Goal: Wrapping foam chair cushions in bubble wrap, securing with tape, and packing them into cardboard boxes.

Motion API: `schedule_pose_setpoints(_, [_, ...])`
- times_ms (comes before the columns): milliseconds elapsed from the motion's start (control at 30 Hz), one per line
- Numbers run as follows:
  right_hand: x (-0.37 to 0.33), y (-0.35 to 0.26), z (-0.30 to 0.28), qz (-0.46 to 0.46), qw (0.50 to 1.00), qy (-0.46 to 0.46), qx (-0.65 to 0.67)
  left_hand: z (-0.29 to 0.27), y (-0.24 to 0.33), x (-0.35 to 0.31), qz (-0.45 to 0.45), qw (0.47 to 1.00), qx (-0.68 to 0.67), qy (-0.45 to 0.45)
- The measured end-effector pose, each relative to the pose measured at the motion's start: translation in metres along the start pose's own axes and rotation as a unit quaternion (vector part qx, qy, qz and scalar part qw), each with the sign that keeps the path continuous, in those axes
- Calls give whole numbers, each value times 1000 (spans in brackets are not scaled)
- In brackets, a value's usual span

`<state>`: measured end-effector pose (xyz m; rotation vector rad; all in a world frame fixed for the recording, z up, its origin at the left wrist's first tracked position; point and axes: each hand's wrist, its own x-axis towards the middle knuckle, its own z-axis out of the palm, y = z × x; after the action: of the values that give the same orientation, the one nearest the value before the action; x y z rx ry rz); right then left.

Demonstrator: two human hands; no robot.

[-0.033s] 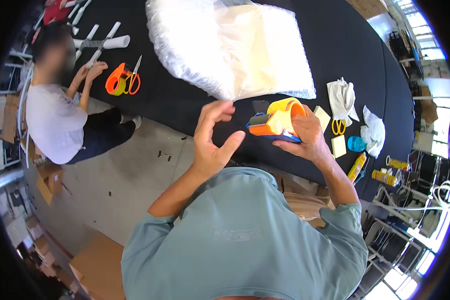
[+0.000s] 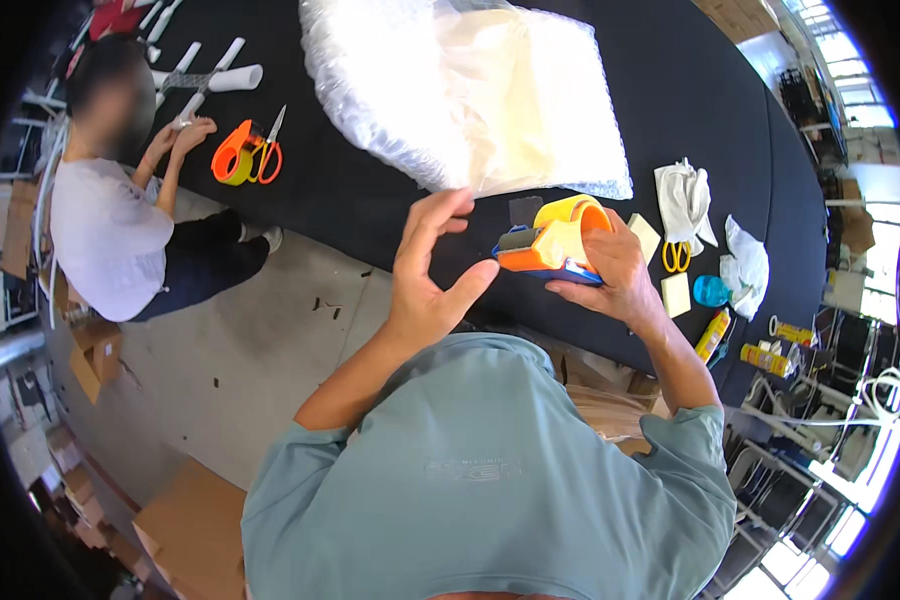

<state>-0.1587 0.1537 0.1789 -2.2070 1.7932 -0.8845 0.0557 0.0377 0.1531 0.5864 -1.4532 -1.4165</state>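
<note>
My right hand grips an orange and blue tape dispenser loaded with a yellowish roll of tape, holding it above the table's near edge. Facing it from the left is my left hand, empty, its fingers and thumb apart. The left thumb tip is close to the dispenser's front end; whether they touch I cannot tell. Just beyond both hands lies a large bubble-wrap bundle around a flat, pale beige item. Its near corner is by my left fingertips.
Right of the dispenser lie white gloves, yellow-handled scissors, pale yellow blocks and a blue round object. Another orange tape dispenser and orange-handled scissors lie left. A co-worker handles white tubes there.
My left hand has shifted slightly right and up, bringing its thumb closer to the dispenser. The right hand keeps its hold almost unmoved.
</note>
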Motion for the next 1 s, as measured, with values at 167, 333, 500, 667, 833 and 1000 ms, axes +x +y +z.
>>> schedule_pose_setpoints(167, [10,5,0,-60,993,-92,47,-14,-22,-6,-91,987,-60,-118])
schedule_pose_setpoints(333, [19,11,4,-89,980,-161,68,-17,-39,-34,-236,961,-137,-54])
schedule_pose_setpoints(500, [22,42,-10,-66,978,-197,-7,-37,-67,-52,-161,949,-148,227])
schedule_pose_setpoints(667, [43,77,-23,-130,968,-200,-84,-50,-88,-45,-108,947,-168,251])
schedule_pose_setpoints(833, [75,100,-26,-164,949,-232,-138,-51,-113,-26,-65,946,-198,249])
schedule_pose_setpoints(1000, [100,128,-15,-152,944,-251,-151,-60,-158,4,-76,925,-261,264])
